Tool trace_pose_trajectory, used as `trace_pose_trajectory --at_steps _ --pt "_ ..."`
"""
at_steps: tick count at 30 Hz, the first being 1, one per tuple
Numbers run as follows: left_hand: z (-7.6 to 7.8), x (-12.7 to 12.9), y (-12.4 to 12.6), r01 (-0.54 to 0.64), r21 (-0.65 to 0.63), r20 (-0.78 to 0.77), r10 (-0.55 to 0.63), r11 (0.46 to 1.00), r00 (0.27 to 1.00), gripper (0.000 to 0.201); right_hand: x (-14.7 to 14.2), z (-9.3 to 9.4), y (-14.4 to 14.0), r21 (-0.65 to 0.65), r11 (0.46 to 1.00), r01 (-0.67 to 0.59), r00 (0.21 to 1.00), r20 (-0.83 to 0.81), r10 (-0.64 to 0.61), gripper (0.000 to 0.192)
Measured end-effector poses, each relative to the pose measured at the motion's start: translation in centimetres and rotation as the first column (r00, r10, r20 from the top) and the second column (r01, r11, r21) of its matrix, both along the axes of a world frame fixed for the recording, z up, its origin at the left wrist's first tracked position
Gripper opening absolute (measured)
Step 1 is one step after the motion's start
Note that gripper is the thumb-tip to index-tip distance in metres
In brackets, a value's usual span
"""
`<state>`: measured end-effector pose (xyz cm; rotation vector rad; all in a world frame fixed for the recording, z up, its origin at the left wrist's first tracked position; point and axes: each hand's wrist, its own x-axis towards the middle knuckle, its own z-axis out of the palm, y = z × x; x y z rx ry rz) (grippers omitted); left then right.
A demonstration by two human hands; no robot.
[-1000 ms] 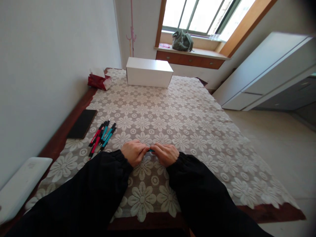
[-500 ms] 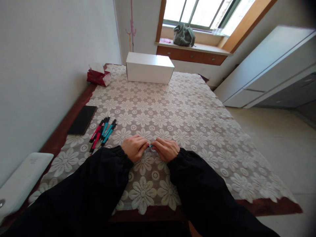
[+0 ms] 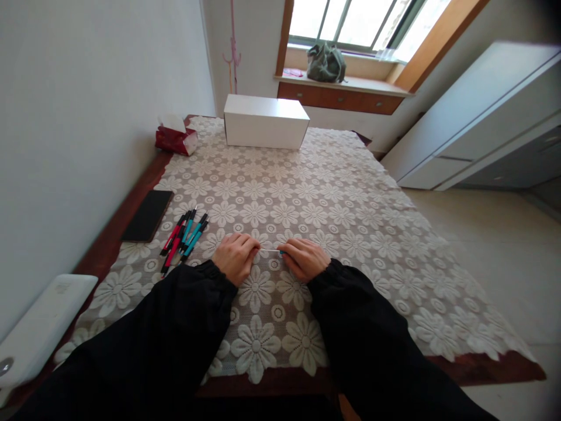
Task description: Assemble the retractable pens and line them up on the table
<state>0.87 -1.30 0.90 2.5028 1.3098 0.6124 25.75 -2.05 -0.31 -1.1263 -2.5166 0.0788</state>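
My left hand (image 3: 235, 257) is closed, fingers pinched round the left end of a thin white pen refill (image 3: 269, 250); that end is hidden in the fingers. The refill spans the gap between my hands, just above the lace cloth. At its right end, a bit of teal pen barrel (image 3: 281, 252) peeks out of my closed right hand (image 3: 305, 258), which covers most of it. Left of my left hand lies a loose cluster of several pens, including a red and black pen (image 3: 172, 250) and a teal and black pen (image 3: 193, 240).
A floral lace tablecloth (image 3: 307, 193) covers the brown table. On the left are a black flat rectangular object (image 3: 148, 216), a white device (image 3: 48, 327) by the wall and a red tissue pack (image 3: 176, 139). A white box (image 3: 265, 124) stands at the far end.
My hands have moved apart, the right one mostly to the right. A length of white refill now shows between them, where only a short dark and teal piece of pen showed before.
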Motion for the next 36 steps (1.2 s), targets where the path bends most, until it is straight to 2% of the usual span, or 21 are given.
trace_pose_trajectory --at_steps 5,15,21,25,31,36 --pt "0.0 -0.2 0.2 -0.078 0.016 -0.057 0.079 0.997 0.995 0.013 1.1 -0.3 0.7 -0.007 1.000 0.020 1.000 -0.021 -0.021 0.023" --pt "-0.7 -0.3 0.4 -0.005 0.031 -0.052 0.006 1.000 0.999 0.021 1.5 -1.2 1.1 0.084 0.996 0.011 1.000 -0.025 -0.009 0.039" --pt "-1.1 -0.5 0.5 0.037 0.053 -0.056 -0.034 0.998 0.998 0.023 0.9 -0.8 0.8 0.043 0.999 0.031 0.995 -0.091 -0.027 0.033" --pt "-1.0 -0.4 0.4 0.076 0.053 -0.031 -0.074 0.996 0.997 0.023 0.3 -0.3 0.4 0.052 0.998 -0.018 0.991 -0.134 0.025 0.033" --pt "-0.7 -0.3 0.3 0.180 0.046 -0.007 -0.180 0.983 0.984 0.024 -0.4 0.0 0.2 0.083 0.994 -0.070 0.981 -0.177 0.083 0.017" --pt "-0.7 -0.2 0.3 0.165 0.030 -0.036 -0.164 0.986 0.986 0.022 -0.1 0.0 0.3 0.086 0.996 -0.018 0.989 -0.144 0.030 0.014"
